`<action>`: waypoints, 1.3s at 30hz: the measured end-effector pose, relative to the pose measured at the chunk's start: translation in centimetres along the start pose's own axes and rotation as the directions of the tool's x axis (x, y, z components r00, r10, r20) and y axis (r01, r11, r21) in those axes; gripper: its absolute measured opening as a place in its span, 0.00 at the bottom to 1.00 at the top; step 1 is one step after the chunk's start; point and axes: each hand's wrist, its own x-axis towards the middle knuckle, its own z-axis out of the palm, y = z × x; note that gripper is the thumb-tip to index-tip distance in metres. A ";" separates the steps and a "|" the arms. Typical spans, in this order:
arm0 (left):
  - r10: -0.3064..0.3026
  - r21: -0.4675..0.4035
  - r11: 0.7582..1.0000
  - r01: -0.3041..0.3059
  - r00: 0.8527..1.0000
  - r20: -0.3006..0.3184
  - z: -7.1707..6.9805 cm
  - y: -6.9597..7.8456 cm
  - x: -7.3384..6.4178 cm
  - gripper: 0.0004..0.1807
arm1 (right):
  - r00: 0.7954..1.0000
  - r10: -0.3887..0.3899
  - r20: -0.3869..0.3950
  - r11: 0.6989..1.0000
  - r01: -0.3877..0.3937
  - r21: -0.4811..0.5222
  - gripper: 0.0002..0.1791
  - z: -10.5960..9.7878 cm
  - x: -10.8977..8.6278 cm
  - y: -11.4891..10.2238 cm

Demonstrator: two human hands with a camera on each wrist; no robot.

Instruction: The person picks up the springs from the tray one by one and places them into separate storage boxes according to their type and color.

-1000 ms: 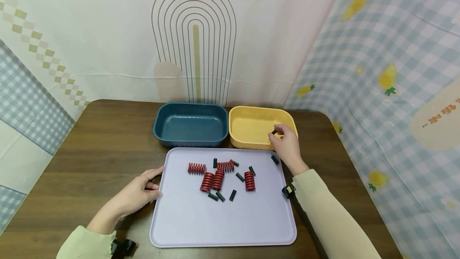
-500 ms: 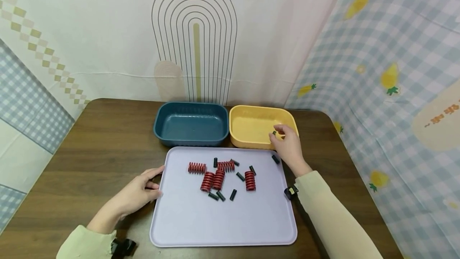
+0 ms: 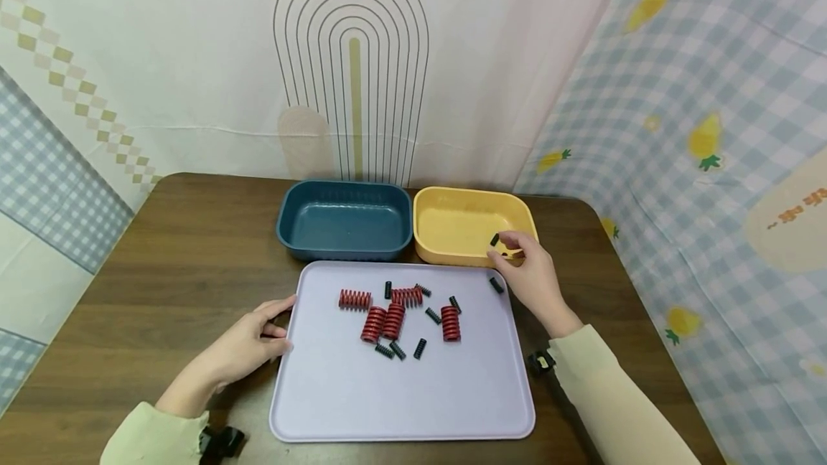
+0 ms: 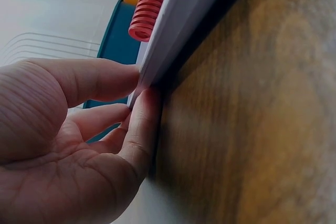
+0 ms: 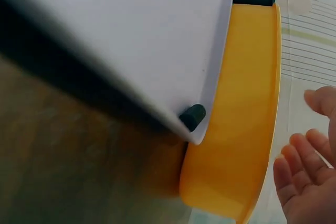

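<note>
In the head view, my left hand (image 3: 242,346) pinches the left rim of a lavender tray (image 3: 400,400); the left wrist view shows fingertips (image 4: 148,98) low against its outer side. My right hand (image 3: 530,275) is over the front right of a yellow bin (image 3: 446,258). Its thumb and fingers stand apart with nothing between them in the right wrist view. Just off its fingertips, a small dark green spring (image 3: 494,240) shows against the bin. Several thick red springs (image 3: 450,323) and small dark green springs (image 3: 420,349) lie on the tray.
A dark blue bin (image 3: 345,253) stands left of the yellow one, behind the tray. One green spring (image 3: 496,285) lies at the tray's back right corner. All rest on a brown wooden table (image 3: 194,250); patterned cloth (image 3: 478,92) hangs behind and to the right.
My right hand has let go of the small green spring over the yellow bin and drawn slightly right and toward me. The left hand stays at the tray rim.
</note>
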 end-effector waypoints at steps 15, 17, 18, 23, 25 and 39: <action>0.013 -0.002 1.000 -0.013 1.000 0.002 -0.1 -0.1 0.0 0.41 | 0.984 -0.015 0.178 1.000 0.015 -0.002 0.25 -1.2 -3.0 2.0; 0.013 0.001 1.000 -0.013 1.000 0.000 -0.1 -0.1 0.1 0.41 | 0.978 0.003 0.209 1.000 -0.002 -0.006 0.26 -1.2 -3.1 2.4; 0.014 0.001 1.000 -0.014 1.000 0.000 -0.1 -0.1 0.1 0.41 | 0.974 0.012 0.225 1.000 -0.009 -0.013 0.27 -1.2 -3.2 2.6; 0.012 -0.001 1.000 -0.012 1.000 0.003 -0.1 -0.3 0.1 0.41 | 0.955 0.057 0.292 0.998 -0.043 -0.056 0.30 -1.1 -3.1 3.6; 0.011 -0.003 1.000 -0.011 1.000 0.003 -0.1 -0.3 0.1 0.41 | 0.947 0.070 0.314 0.996 -0.051 -0.071 0.30 -1.1 -3.1 3.7; 0.000 -0.022 1.000 0.000 1.000 0.011 -0.1 -0.4 0.1 0.41 | 0.915 0.097 0.391 0.990 -0.048 -0.133 0.31 -1.0 -3.3 3.7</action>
